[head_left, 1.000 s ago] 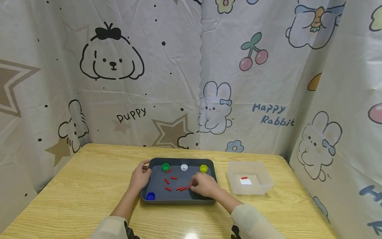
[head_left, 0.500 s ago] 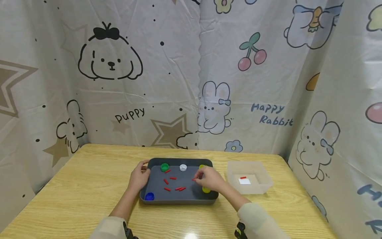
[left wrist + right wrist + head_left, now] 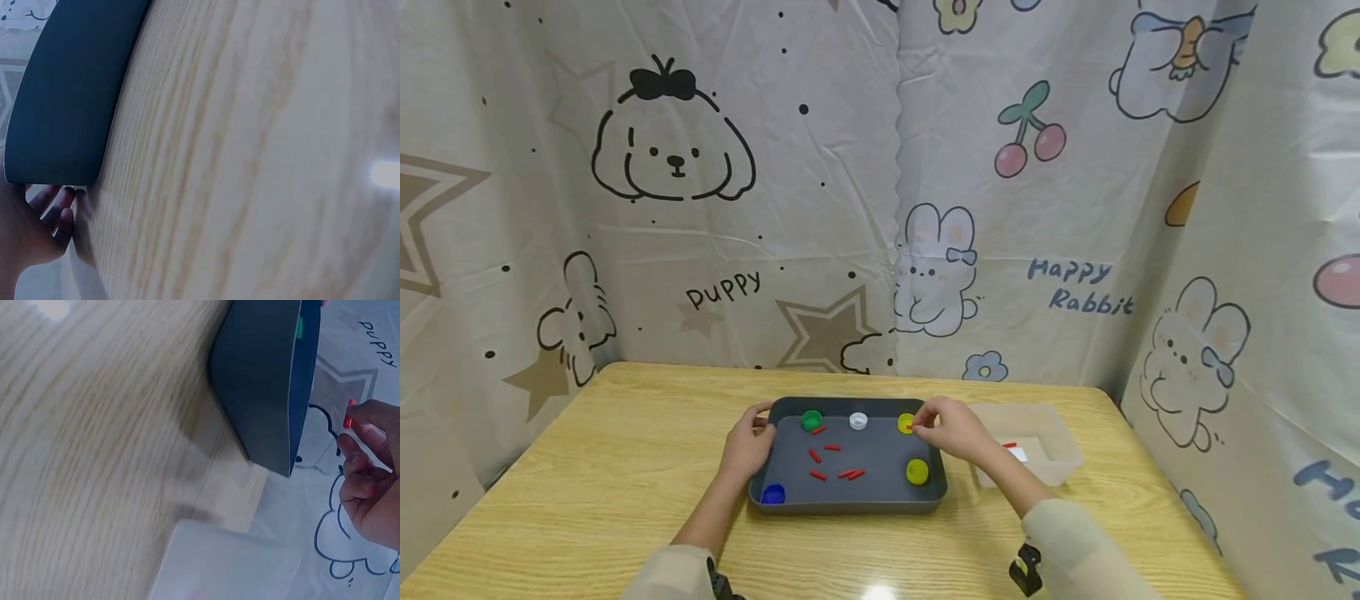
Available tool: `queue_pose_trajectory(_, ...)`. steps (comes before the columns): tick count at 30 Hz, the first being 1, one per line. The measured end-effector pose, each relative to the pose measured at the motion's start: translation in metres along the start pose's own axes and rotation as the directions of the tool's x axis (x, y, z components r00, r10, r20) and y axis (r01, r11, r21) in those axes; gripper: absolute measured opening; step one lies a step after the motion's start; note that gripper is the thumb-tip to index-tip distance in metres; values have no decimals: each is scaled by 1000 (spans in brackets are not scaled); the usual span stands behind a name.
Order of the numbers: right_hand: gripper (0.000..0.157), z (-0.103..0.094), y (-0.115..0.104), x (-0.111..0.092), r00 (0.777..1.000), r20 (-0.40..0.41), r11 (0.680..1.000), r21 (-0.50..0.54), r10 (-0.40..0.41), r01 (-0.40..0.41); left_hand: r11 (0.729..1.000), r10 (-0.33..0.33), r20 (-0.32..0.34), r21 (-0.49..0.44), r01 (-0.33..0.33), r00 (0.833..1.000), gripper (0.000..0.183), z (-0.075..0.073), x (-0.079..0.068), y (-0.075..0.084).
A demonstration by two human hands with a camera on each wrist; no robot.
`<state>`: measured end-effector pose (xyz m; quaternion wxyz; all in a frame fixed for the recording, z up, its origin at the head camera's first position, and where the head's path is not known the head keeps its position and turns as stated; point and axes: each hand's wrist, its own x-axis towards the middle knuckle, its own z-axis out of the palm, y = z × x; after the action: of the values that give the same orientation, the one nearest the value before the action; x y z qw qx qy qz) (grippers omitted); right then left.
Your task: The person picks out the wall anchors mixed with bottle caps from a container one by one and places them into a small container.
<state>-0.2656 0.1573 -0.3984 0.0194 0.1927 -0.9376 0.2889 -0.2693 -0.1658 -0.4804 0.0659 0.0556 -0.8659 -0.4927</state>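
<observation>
In the head view, my right hand (image 3: 953, 432) pinches a small red stick (image 3: 910, 427) between thumb and index finger, over the far yellow cap (image 3: 904, 423) in the dark grey tray (image 3: 880, 450). The right wrist view shows this red stick (image 3: 349, 414) at the fingertips, above the tray's rim. My left hand (image 3: 748, 443) grips the tray's left wall, thumb by the rim and fingers outside. In the left wrist view, those fingers (image 3: 59, 206) lie against the tray's end. Several red sticks (image 3: 817, 475) lie scattered on the tray floor.
Also in the tray are a green cap (image 3: 811, 420), a white cap (image 3: 858, 421), a near yellow cap (image 3: 917, 472) and a blue cap (image 3: 772, 494). Right of it stands a translucent box (image 3: 1060, 467) holding a red piece and white paper. A printed curtain (image 3: 820, 208) surrounds the table.
From the near right of the tray, my right hand has lifted a red stick and carried it to the far yellow cap, uncovering the near yellow cap. My left hand stays on the tray.
</observation>
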Motion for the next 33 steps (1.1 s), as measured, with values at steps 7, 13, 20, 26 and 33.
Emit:
queue_pose_trajectory(7,5,-13,8,-4,1000,-11,1000,-13,7,-7,1000,6,-2,6,-6,1000,43,0,0,0)
queue_pose_trajectory(13,7,-25,14,-5,999,-24,999,-21,41,-41,1000,1,0,4,-1,1000,43,0,0,0)
queue_pose_trajectory(20,7,-35,26,-7,997,-57,998,-29,49,-51,1000,0,1,3,0,1000,44,0,-1,1)
queue_pose_trajectory(26,6,-43,40,-10,994,-78,997,-10,82,-83,1000,-3,0,1,3,1000,43,-1,-2,1)
queue_pose_trajectory(33,8,-51,56,-15,985,-107,991,15,134,-133,1000,1,-6,5,-1,1000,43,-1,-1,2)
